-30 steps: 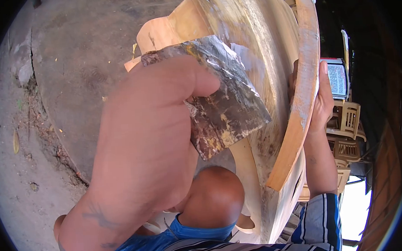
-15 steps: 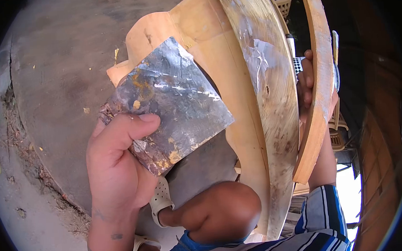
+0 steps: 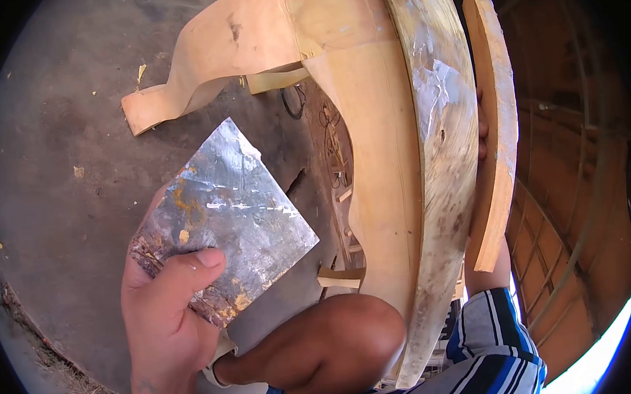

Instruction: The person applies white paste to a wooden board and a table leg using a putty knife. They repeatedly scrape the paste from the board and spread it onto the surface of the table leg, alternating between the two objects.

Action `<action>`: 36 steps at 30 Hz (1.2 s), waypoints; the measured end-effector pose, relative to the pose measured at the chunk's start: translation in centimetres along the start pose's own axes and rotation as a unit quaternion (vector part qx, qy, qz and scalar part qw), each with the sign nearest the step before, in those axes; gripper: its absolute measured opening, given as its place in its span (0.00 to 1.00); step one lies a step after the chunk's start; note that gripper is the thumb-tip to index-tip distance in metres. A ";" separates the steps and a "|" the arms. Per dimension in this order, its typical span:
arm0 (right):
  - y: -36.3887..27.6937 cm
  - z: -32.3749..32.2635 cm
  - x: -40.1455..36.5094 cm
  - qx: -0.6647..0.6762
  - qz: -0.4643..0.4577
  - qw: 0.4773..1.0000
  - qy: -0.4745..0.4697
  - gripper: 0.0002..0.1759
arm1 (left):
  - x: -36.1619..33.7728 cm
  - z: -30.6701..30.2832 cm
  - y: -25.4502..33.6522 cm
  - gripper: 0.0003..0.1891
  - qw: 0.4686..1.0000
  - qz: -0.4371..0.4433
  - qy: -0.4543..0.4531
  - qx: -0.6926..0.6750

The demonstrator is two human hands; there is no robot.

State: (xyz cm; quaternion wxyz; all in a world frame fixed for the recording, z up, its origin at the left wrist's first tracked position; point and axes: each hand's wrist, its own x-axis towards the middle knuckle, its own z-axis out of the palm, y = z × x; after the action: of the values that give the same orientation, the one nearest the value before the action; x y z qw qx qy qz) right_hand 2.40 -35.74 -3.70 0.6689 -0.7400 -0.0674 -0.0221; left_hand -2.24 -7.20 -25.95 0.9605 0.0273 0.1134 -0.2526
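Note:
My left hand (image 3: 168, 312) is closed on a flat, square-edged metal scraper (image 3: 241, 215), its thumb pressed on the face. Yellowish and pale smears mark the metal. At the right, my right hand (image 3: 482, 127) is wrapped behind a curved wooden strip (image 3: 496, 137); only its fingertips show past the strip's left edge, and the palm is hidden. Between the hands stands a large curved wooden furniture piece (image 3: 376, 122). Its broad outer band (image 3: 446, 161) carries a patch of pale grey filler (image 3: 434, 84). The scraper is held apart from the wood.
A shaped wooden leg (image 3: 215, 45) extends left from the furniture piece. Below lies a dark floor (image 3: 64, 174) with small scraps. My bent knee (image 3: 358, 330) is close under the wood. Brown panelling (image 3: 580, 204) stands at the far right.
My view has shifted, showing more of the wooden leg. The scraper, still in my left hand, is lower and farther from the furniture piece. The wooden strip stands more upright in my right hand.

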 end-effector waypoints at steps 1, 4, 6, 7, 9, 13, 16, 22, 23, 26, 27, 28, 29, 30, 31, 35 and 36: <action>-0.1 0.2 -0.1 -0.008 0.003 1.000 -0.003 0.29 | -0.2 -0.5 -0.1 0.25 1.000 0.002 0.004 0.003; -0.4 0.7 -0.3 -0.031 0.010 0.999 -0.009 0.29 | -0.7 -1.1 -0.4 0.27 0.999 0.012 0.029 0.009; -0.8 0.7 -0.4 -0.046 0.010 0.999 -0.013 0.29 | -0.9 -1.2 -0.6 0.28 0.999 0.012 0.033 0.016; -1.1 0.7 -0.8 -0.054 0.010 0.998 -0.016 0.28 | -1.4 -1.3 -0.6 0.28 0.999 0.009 0.025 0.021; -1.6 0.2 -0.8 -0.071 0.010 0.997 -0.024 0.28 | -1.4 -1.7 -0.7 0.29 1.000 0.000 0.013 0.019; -1.9 1.0 -1.0 -0.148 -0.011 0.989 0.019 0.26 | -1.1 -2.1 -1.5 0.30 1.000 -0.007 -0.014 0.009; -1.3 2.7 -0.5 -0.160 -0.001 0.986 0.052 0.22 | -0.3 -1.2 -1.0 0.29 1.000 -0.014 -0.025 0.004; -1.4 2.2 1.3 -0.094 0.051 0.985 0.136 0.23 | 1.1 1.2 0.7 0.28 0.998 -0.015 -0.064 0.008; -1.2 2.1 1.8 -0.061 0.064 0.984 0.152 0.25 | 1.4 1.6 1.0 0.27 0.998 -0.015 -0.067 0.015; -1.5 8.1 3.0 -0.193 0.103 0.945 0.241 0.21 | 1.9 4.3 2.6 0.27 0.997 0.000 -0.052 0.051; -1.5 8.5 3.5 -0.151 0.098 0.960 0.214 0.21 | 1.8 5.4 3.2 0.27 0.996 0.019 -0.068 0.060; -2.7 9.5 3.0 -0.192 0.099 0.943 0.252 0.25 | 0.9 7.6 3.5 0.27 0.985 0.069 -0.083 0.138; -3.0 9.9 2.9 -0.197 0.103 0.949 0.225 0.25 | 0.6 8.8 3.5 0.27 0.965 0.125 -0.100 0.209; -3.2 10.1 2.5 -0.200 0.107 0.954 0.197 0.25 | 0.0 9.8 3.4 0.26 0.936 0.180 -0.115 0.281; -3.2 9.6 2.2 -0.161 0.111 0.972 0.131 0.26 | -0.8 11.0 3.8 0.27 0.888 0.224 -0.141 0.375; -2.6 12.0 1.4 -0.087 0.130 0.980 0.123 0.27 | -1.6 15.3 4.0 0.24 0.565 0.487 -0.264 0.612; -2.9 12.7 1.5 -0.035 0.142 0.982 0.118 0.27 | -1.7 15.3 3.6 0.26 0.516 0.502 -0.275 0.637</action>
State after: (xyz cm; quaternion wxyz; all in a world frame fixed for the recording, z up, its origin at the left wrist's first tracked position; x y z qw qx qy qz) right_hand 2.80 -22.75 -1.96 0.6421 -0.7572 0.1184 -0.0166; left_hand 1.20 -4.90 -10.65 0.6367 0.6132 -0.3800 0.2725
